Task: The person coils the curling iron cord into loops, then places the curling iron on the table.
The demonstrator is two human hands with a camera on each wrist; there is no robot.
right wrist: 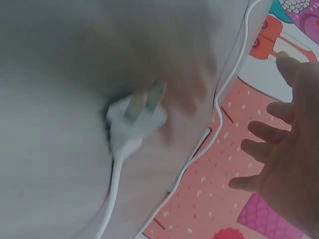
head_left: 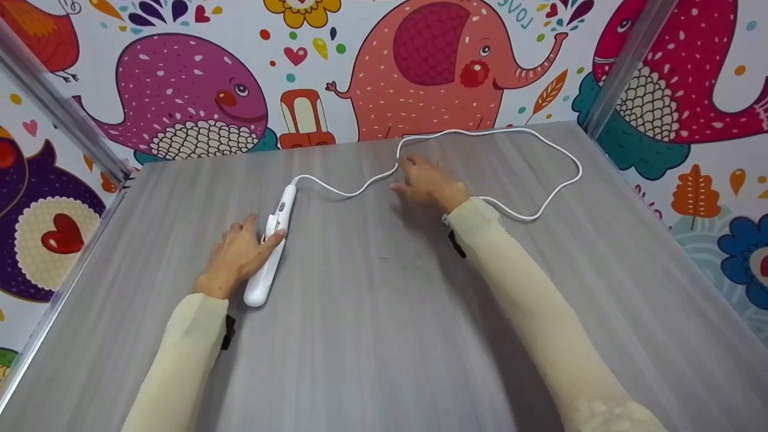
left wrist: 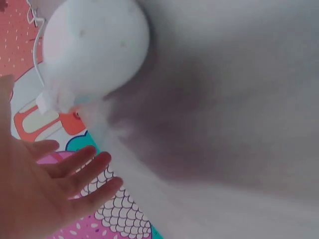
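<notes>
A white hair straightener (head_left: 264, 273) lies lengthwise on the grey table. My left hand (head_left: 237, 252) is beside it, with the thumb over its body and the fingers spread to its left. In the left wrist view the rounded end of the straightener (left wrist: 97, 47) looms large, and the left hand (left wrist: 47, 191) has its fingers apart. A white cord (head_left: 348, 195) leads from the straightener to the back of the table and loops right. My right hand (head_left: 429, 183) hovers near the cord, holding nothing. The two-pin plug (right wrist: 134, 122) shows in the right wrist view; in the head view the right arm hides it.
The grey table (head_left: 360, 336) meets a wall panel (head_left: 228, 18) printed with cartoon animals at the back. Metal posts (head_left: 624, 78) stand at the rear corners. The loop of cord spreads over the back right of the table.
</notes>
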